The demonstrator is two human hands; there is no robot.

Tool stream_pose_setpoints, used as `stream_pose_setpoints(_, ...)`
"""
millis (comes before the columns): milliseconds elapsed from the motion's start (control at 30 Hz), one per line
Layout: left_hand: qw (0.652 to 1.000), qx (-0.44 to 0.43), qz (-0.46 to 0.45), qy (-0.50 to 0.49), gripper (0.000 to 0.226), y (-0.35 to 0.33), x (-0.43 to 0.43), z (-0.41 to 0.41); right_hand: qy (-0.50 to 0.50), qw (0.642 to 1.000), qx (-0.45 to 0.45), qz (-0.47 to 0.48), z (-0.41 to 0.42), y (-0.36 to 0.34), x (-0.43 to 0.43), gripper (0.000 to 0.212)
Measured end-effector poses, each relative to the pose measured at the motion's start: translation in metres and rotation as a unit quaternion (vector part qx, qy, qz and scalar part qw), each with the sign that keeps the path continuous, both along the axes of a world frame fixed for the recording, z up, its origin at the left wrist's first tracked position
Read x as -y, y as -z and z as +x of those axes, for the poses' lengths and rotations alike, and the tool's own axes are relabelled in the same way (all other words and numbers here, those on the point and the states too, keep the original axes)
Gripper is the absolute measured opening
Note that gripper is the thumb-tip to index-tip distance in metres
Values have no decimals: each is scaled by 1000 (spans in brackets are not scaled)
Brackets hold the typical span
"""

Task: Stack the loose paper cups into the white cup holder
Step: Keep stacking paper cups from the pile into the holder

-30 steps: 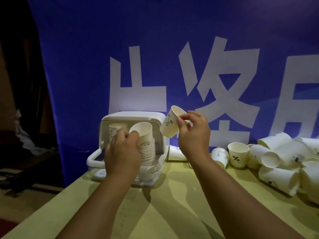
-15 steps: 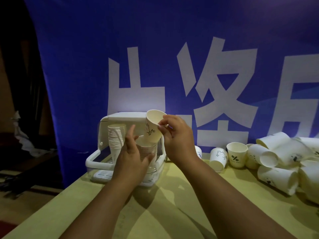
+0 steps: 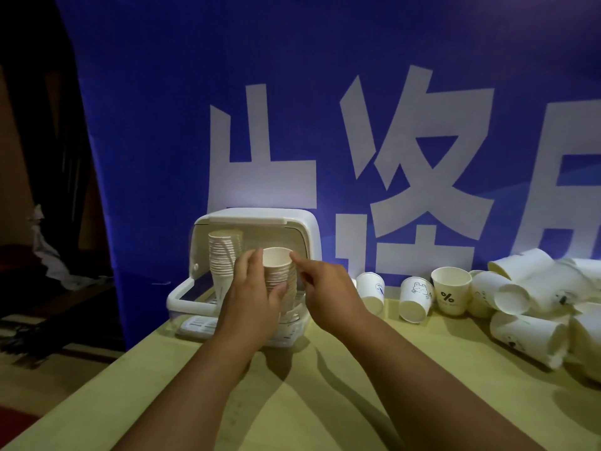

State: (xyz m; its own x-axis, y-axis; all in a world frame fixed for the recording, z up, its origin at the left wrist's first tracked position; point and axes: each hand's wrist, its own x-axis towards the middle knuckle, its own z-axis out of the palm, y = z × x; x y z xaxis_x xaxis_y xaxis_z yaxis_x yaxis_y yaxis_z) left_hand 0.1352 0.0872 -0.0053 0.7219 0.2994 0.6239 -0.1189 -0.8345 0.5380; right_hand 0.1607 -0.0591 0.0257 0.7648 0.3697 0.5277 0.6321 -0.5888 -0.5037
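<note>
1. Task item: the top cup (image 3: 276, 260) sits nested, mouth up, on the front cup stack (image 3: 283, 284) inside the white cup holder (image 3: 302, 222). A rear cup stack (image 3: 224, 255) stands at 10 o'clock from it.
2. Left hand (image 3: 252, 297): the grip is clamped on the front cup stack. The fingers wrap its 9 o'clock side and the thumb crosses the near face.
3. Right hand (image 3: 328, 288): the index finger is straight, with its tip on the top cup's rim at 3 o'clock. The grip is apart and holds nothing.
4. Governing relation: the loose paper cups (image 3: 416, 297) lie on the table (image 3: 325, 402) at 3 o'clock from the right hand. The right hand is the nearer one. The left hand is well apart from them.
5. Axis: the two nearest loose cups lie tipped over, mouths facing roughly 6 o'clock. The "%" cup (image 3: 450, 289) stands upright just beyond them.
6. Judgement: the next move probably calls for a right-hand reach towards 3 o'clock. A tipped cup would need a grasp across its side wall. It would then need turning mouth-up to line up with the stack's vertical axis.
</note>
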Motion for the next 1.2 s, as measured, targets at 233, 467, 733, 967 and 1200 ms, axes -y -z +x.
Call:
stream_pose_setpoints(233,996,50,69,-40,75,-2,8,-15,42,993,-42,101,13,-2,14,34)
stream_pose_setpoints(467,980,132,120,92,12,-4,62,-16,193,971,-102,99,45,7,84,18)
stream_pose_setpoints(733,967,-228,-94,60,63,27,111,42,135,973,-157,-100,59,68,99,77)
stream_pose_setpoints(967,950,-161,-257,80,59,42,124,103,168,973,-136,-76,77,76,104,62)
stream_pose_setpoints(1200,956,-173,-235,8,64,48,136,118,295,950,-100,-23,83,74,105,34)
